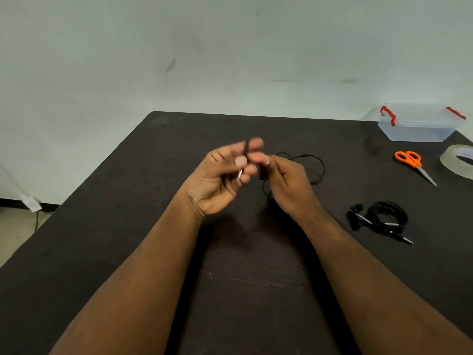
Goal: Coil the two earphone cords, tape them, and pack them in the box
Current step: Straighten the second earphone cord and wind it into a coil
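Above mid-desk, the left hand (pixel 225 172) pinches the thin black earphone cord (pixel 316 166) while the right hand (pixel 286 183) closes on its slack (motion-blurred). Loose loops trailing toward the far edge could snag and tangle the coil.

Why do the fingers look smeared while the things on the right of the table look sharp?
Head view: motion blur smears the left hand and right hand working the loose cord; the still scissors and coiled earphones stay crisp. Soft, even light casts faint shadows on the table, and the wide lens bends its edges.
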{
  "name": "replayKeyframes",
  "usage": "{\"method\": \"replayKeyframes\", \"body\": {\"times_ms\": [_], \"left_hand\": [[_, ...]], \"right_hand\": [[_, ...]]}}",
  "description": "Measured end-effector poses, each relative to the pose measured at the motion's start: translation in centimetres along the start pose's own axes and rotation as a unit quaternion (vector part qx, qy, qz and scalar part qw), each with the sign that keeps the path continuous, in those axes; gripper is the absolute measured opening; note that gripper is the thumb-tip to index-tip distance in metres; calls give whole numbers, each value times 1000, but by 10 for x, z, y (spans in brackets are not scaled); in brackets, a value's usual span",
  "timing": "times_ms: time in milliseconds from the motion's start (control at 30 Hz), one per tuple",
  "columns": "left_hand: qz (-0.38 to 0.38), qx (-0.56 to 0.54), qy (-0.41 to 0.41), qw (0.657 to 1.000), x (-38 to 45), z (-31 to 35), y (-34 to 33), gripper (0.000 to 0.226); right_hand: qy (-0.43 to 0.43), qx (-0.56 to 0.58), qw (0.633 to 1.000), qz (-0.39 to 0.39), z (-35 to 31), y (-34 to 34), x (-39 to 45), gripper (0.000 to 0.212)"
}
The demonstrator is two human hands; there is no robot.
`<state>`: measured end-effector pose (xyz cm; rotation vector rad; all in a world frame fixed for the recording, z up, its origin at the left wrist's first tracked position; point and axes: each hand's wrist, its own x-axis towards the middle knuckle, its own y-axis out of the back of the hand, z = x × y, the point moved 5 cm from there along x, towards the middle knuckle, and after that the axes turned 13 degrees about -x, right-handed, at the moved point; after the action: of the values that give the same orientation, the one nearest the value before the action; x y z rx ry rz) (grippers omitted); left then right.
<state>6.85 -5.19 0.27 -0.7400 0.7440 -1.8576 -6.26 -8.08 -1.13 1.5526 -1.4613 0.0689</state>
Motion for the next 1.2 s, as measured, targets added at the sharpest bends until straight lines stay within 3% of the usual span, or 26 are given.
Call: {"method": "replayKeyframes", "body": {"times_ms": [67, 133, 200, 267, 467, 667, 767, 967, 1200], "left_hand": [[84, -110, -147, 979, 5, 17, 13, 28], [168, -133, -235, 948, 5, 30, 33, 27], [233, -41, -251, 939, 2, 35, 45, 30], [256, 53, -244, 934, 1, 34, 46, 34], [189, 261, -163, 933, 6, 20, 28, 36], [98, 316, -45, 943, 4, 11, 17, 34], [63, 367, 7, 928, 2, 4, 14, 34], [48, 275, 62, 958, 1, -4, 14, 39], [12, 225, 122, 967, 0, -19, 7, 19]], "right_hand": [[36, -62, 995, -63, -8, -9, -3, 47], [84, -99, 985, -112, -18, -21, -7, 36], [108, -114, 981, -113, -23, -26, -8, 30], [102, -120, 986, -61, -22, -19, -6, 28], [87, -140, 985, 56, -11, 3, -3, 21], [107, -152, 979, 78, -8, 13, -1, 21], [143, -210, 963, 83, -11, 12, 0, 25], [108, -217, 965, 100, -7, 20, 1, 34], [62, -181, 976, 100, 0, 17, 3, 35]]}}
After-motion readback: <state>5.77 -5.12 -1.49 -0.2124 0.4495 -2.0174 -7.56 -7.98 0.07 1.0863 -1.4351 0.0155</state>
